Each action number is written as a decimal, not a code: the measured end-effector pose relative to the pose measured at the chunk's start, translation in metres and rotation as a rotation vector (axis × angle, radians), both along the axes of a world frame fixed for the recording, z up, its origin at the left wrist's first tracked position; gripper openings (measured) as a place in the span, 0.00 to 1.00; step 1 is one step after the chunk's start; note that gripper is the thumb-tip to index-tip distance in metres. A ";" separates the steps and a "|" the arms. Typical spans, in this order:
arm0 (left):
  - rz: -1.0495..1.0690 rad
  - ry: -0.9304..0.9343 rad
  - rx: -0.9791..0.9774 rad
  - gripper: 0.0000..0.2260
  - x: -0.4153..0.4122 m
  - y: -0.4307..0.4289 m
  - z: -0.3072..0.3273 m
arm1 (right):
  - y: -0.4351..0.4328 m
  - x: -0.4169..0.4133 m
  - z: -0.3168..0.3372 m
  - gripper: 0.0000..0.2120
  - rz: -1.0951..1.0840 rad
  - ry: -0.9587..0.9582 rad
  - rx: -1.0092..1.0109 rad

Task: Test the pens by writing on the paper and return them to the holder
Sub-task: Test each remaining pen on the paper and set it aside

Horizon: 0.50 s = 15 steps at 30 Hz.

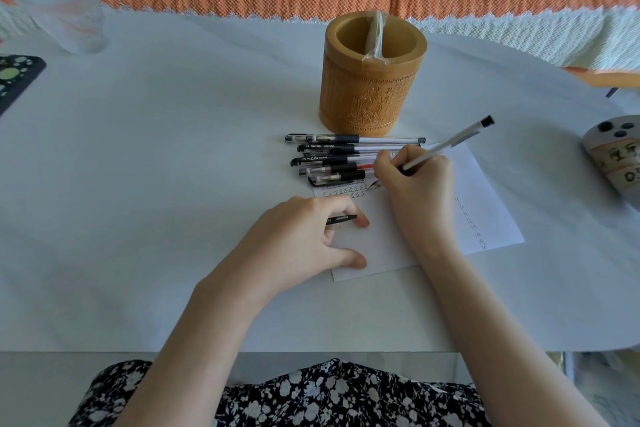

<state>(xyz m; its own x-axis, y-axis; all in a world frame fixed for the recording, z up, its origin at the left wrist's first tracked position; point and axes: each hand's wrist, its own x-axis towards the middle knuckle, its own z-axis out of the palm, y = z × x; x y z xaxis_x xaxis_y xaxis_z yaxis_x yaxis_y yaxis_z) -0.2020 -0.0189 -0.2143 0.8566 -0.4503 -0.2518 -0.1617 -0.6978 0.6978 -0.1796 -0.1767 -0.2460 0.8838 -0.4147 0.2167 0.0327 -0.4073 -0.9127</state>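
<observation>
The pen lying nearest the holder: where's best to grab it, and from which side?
Pinch the pen at its clear barrel from above: it lies flat and crosswise, with free table on the holder side, while other pens crowd its near side.

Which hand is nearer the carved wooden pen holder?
Right. The right hand, gripping a clear pen, is just before the wooden pen holder; the left hand, pinching a black pen cap, rests farther back on white paper.

carved wooden holder (372,80), clear plastic pens (353,156), matt paper (388,239).
</observation>
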 end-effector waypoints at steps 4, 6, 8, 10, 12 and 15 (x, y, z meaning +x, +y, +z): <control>-0.002 -0.003 0.006 0.15 0.000 0.000 0.000 | 0.000 0.001 -0.002 0.21 0.000 -0.019 -0.015; -0.004 -0.005 0.004 0.15 0.000 0.000 0.001 | 0.000 0.002 -0.002 0.21 -0.007 -0.028 -0.026; -0.005 -0.005 0.005 0.15 0.000 0.000 0.001 | -0.001 0.002 -0.003 0.20 -0.013 -0.037 -0.028; -0.004 -0.003 0.009 0.15 0.000 0.000 0.001 | -0.001 0.002 -0.003 0.19 -0.018 -0.042 -0.034; -0.004 0.000 0.011 0.15 0.000 0.000 0.001 | -0.001 0.002 -0.003 0.19 -0.016 -0.044 -0.038; -0.002 -0.003 0.011 0.15 0.000 0.000 0.001 | -0.001 0.001 -0.002 0.18 -0.011 -0.040 -0.020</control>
